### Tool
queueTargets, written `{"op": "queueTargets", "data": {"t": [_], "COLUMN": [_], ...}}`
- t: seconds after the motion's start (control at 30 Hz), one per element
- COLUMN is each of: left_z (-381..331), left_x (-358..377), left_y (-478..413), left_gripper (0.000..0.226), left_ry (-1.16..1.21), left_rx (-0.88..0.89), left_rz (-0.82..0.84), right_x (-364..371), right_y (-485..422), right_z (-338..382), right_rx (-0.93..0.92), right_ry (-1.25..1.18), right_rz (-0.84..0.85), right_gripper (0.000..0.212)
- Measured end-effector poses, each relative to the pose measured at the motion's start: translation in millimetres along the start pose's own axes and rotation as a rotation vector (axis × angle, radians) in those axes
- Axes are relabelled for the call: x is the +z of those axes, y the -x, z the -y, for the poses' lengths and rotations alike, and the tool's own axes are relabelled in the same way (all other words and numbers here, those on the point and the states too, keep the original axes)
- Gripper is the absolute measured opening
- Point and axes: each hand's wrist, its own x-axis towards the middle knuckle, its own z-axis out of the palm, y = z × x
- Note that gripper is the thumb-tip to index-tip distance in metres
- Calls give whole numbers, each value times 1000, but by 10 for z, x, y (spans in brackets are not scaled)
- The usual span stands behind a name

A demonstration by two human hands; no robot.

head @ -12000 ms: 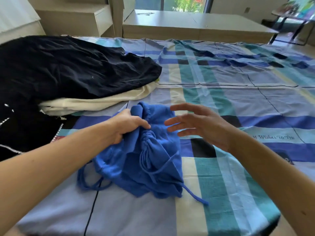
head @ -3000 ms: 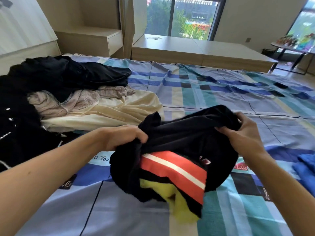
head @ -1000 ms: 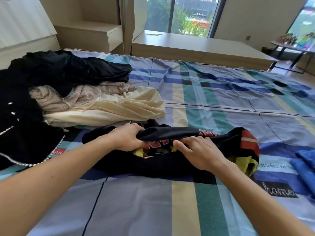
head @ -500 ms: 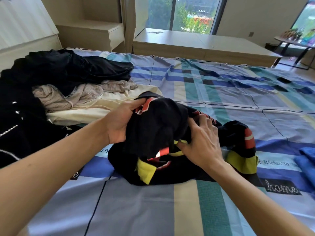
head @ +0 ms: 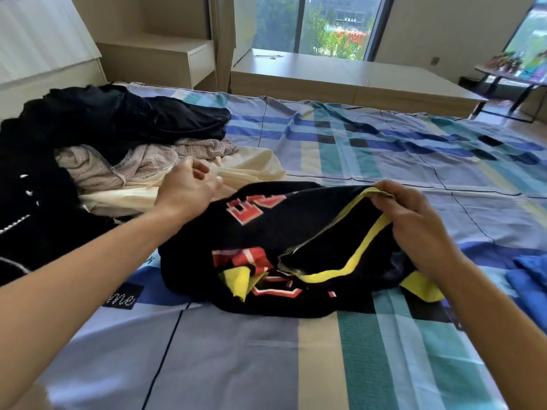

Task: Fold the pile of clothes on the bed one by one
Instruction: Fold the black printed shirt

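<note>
A crumpled black garment (head: 296, 232) with red letters and yellow trim lies on the plaid bed sheet (head: 296, 365) in front of me. My right hand (head: 414, 220) pinches its yellow-trimmed edge and lifts it a little. My left hand (head: 186, 190) hovers by the garment's left side with fingers loosely curled, holding nothing. To the left sits the pile of clothes: a black piece (head: 133, 119) on top, a beige knit (head: 118, 167) and a cream cloth (head: 251, 170) beneath.
A black garment with white beading (head: 29, 226) lies at the far left. A blue garment (head: 529, 276) rests at the right edge of the bed. Beyond the bed stand a low wooden platform (head: 340, 78) and a bedside cabinet (head: 165, 57).
The left hand has let go of the black garment and drawn back to the left. The right hand has moved right and taken the yellow-trimmed edge, spreading the garment out.
</note>
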Motion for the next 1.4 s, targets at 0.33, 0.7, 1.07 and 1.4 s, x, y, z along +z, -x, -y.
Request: {"op": "queueTargets", "data": {"t": [0.33, 0.7, 1.07, 1.4], "left_z": [-282, -28, 45, 90], "left_x": [636, 777, 498, -606], "left_y": [850, 648, 461, -288], "left_gripper": [51, 118, 53, 31], "left_ry": [-164, -832, -556, 531], "left_rx": [606, 650, 569, -34], "left_rz": [426, 281, 832, 218], "right_x": [349, 143, -489, -524], "right_y": [204, 135, -182, -193], "right_z": [225, 246, -137, -165], "right_rx": [108, 202, 110, 265], "right_ry": [-377, -923, -1002, -793], "right_rz": [133, -92, -547, -707], "right_gripper": [37, 41, 34, 37]}}
